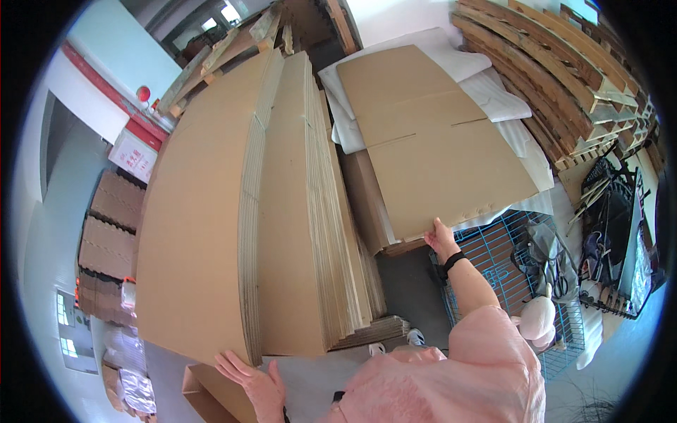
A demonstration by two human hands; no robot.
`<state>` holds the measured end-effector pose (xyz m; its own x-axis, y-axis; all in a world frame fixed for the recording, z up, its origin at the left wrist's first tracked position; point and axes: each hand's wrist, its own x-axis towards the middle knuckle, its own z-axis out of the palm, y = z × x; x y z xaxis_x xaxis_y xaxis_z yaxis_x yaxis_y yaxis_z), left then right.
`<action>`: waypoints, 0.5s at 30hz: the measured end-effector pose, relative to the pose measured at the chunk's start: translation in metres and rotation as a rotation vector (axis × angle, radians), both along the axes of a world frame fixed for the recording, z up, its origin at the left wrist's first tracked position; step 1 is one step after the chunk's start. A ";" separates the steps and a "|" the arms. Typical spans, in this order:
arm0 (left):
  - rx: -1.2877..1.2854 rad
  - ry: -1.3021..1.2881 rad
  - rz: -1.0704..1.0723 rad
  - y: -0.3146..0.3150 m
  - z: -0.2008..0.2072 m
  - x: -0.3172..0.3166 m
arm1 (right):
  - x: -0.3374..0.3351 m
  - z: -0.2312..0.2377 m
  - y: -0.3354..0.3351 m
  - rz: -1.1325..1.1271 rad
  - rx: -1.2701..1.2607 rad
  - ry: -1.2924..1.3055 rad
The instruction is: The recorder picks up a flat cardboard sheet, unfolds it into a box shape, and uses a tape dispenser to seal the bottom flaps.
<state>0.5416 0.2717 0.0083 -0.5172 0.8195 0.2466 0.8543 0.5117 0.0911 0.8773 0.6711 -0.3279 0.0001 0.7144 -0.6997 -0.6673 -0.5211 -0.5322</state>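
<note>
My right hand, with a black band at the wrist, pinches the near edge of a flat brown cardboard sheet. That sheet is creased and slit across its middle and lies over white foam wrap. My left hand is open, its fingers spread at the lower edge of a tall stack of cardboard sheets. Its fingertips appear to touch the front sheet. Right of that stack leans a second stack of cardboard sheets, many layers thick.
Wooden pallets are piled at the far right. A blue wire crate stands right of my right arm, with a grey bag and a white plush toy on it. An open cardboard box sits below my left hand. Bundled cardboard lines the left.
</note>
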 end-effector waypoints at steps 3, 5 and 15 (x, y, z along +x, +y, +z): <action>0.031 0.005 -0.064 0.010 0.001 0.005 | 0.042 0.035 0.007 0.000 0.246 0.058; 0.022 0.025 -0.079 0.009 0.003 0.004 | 0.056 0.083 0.022 0.055 0.354 0.093; -0.004 -0.017 -0.052 0.016 0.006 -0.006 | 0.060 0.096 0.058 0.070 0.404 -0.011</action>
<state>0.5353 0.2879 0.0148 -0.4776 0.8465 0.2352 0.8783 0.4667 0.1040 0.9378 0.7287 -0.2316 -0.0520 0.9304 -0.3627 -0.6309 -0.3121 -0.7103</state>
